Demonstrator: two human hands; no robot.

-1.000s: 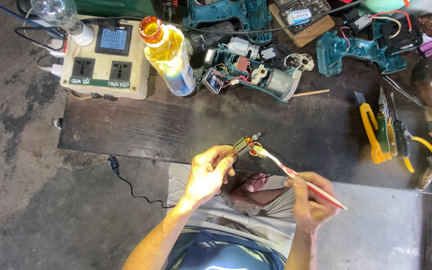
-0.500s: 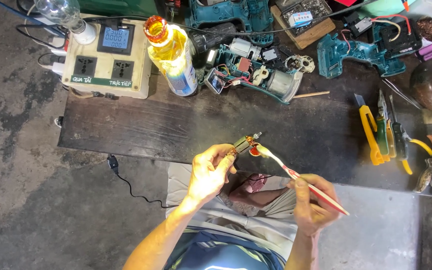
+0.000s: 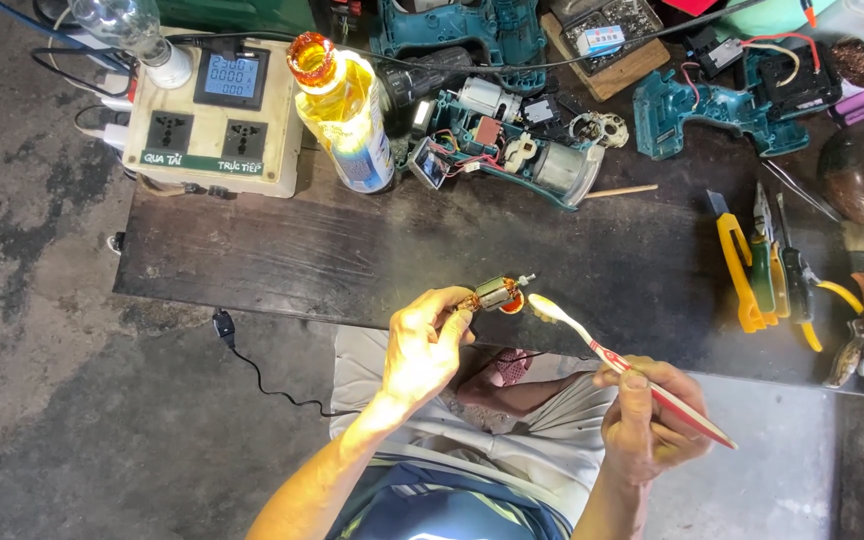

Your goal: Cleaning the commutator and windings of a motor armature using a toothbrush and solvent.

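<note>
The left hand (image 3: pixel 430 345) is closed around a small motor part (image 3: pixel 497 293) and holds it up over the near edge of the dark desk (image 3: pixel 282 260). The right hand (image 3: pixel 647 425) is closed around a toothbrush (image 3: pixel 622 362). The brush head sits just beside the motor part. A bottle (image 3: pixel 347 110) stands far back on the desk.

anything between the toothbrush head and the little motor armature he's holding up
Nothing visible. The left hand pinches the armature above the dark board's near edge, and the toothbrush in the right hand has its bristle end right beside it, with only a narrow open gap between them.
</note>
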